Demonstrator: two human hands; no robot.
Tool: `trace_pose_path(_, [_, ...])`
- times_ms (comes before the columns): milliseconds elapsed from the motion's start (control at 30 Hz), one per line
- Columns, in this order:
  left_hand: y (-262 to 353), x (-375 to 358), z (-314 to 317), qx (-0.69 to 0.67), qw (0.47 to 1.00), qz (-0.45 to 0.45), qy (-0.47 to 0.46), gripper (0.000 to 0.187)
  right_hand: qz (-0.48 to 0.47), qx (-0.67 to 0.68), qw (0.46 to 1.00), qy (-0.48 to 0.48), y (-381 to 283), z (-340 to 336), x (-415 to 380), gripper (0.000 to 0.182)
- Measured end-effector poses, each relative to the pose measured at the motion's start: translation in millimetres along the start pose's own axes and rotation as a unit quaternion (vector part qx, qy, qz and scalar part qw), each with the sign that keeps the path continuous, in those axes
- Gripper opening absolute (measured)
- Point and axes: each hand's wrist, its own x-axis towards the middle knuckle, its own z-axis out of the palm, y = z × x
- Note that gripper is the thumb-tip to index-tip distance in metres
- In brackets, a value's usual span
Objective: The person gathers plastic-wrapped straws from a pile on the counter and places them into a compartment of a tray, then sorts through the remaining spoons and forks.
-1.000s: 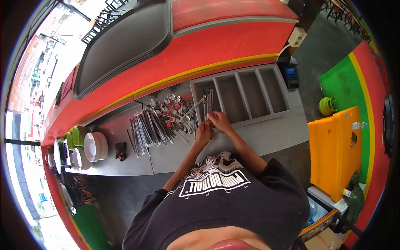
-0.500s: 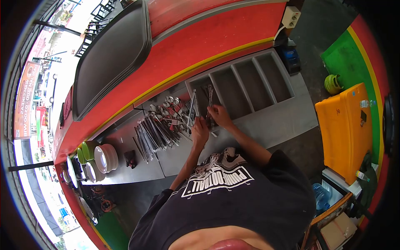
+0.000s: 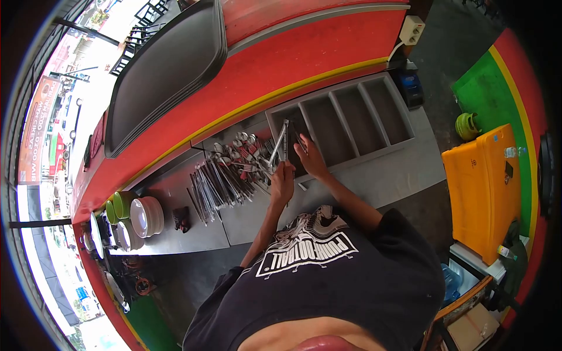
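Note:
My left hand is closed around the lower ends of several long metal utensils, which point up over the leftmost compartment of a grey divided tray. Just right of it, my right hand is raised over the tray's front edge, fingers apart, beside dark thin utensils whose contact with it is unclear. Left of my hands lies a pile of spoons and forks, some with red parts. A row of slender metal utensils is spread beside the pile on the steel counter.
Stacked white bowls and green bowls stand at the counter's left end, near a small dark object. Black trays lean along the red wall. A blue-black device is beyond the tray's right end.
My left hand has moved slightly right and up with the utensils. My right hand has moved a little right and its fingers have spread. The whole view has shifted slightly.

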Motion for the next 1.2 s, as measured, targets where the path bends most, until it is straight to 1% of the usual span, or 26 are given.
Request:
trace_pose_path(67, [5, -5, -2, 0.005, 0.999, -0.026, -0.03, 0.035, -0.029, 0.05, 0.998, 0.018, 5, 4, 0, 0.061])
trace_pose_path(167, [10, -12, -7, -0.016, 0.992, -0.068, -0.103, 0.041, -0.077, 0.009, 0.997, -0.011, 11, -4, 1, 0.052])
trace_pose_path(267, [1, -21, -4, -0.009, 0.992, -0.036, -0.118, 0.043, -0.03, 0.14, 0.989, -0.042, 1, -6, 1, 0.037])
trace_pose_path(400, [4, -37, -4, -0.065, 0.989, -0.046, -0.126, 0.044, -0.003, 0.144, 0.987, -0.076, 19, -17, 3, 0.027])
trace_pose_path(467, [4, -44, -6, -0.113, 0.982, -0.067, -0.133, 0.044, 0.004, 0.15, 0.985, -0.084, 21, -19, 2, 0.026])
trace_pose_path(567, [3, -53, -11, -0.167, 0.971, -0.121, -0.121, 0.045, -0.038, 0.117, 0.988, -0.089, 13, -16, -2, 0.027])
trace_pose_path(667, [-10, -57, -10, -0.18, 0.972, -0.115, -0.101, 0.044, -0.021, 0.077, 0.994, -0.07, 14, -14, -4, 0.031])
trace_pose_path(767, [-7, -67, -16, -0.184, 0.97, -0.121, -0.098, 0.045, 0.011, 0.115, 0.992, -0.057, -2, -13, -7, 0.031])
trace_pose_path(867, [-17, -74, -16, -0.21, 0.965, -0.126, -0.095, 0.046, 0.006, 0.117, 0.991, -0.066, 4, -12, -6, 0.03])
trace_pose_path(967, [-25, -80, -18, -0.223, 0.958, -0.143, -0.112, 0.043, 0.053, 0.121, 0.99, -0.057, 3, -12, -6, 0.029])
trace_pose_path(1067, [-48, -79, -1, -0.21, 0.958, -0.181, -0.078, 0.042, 0.024, 0.091, 0.994, -0.054, 1, -10, -6, 0.029])
trace_pose_path(1167, [-63, -71, 16, -0.203, 0.945, -0.237, -0.098, 0.042, 0.011, 0.022, 0.997, -0.07, 6, -8, -5, 0.03])
trace_pose_path(1200, [-67, -68, 22, -0.213, 0.946, -0.221, -0.104, 0.042, 0.004, -0.009, 0.997, -0.077, 6, -8, -3, 0.03])
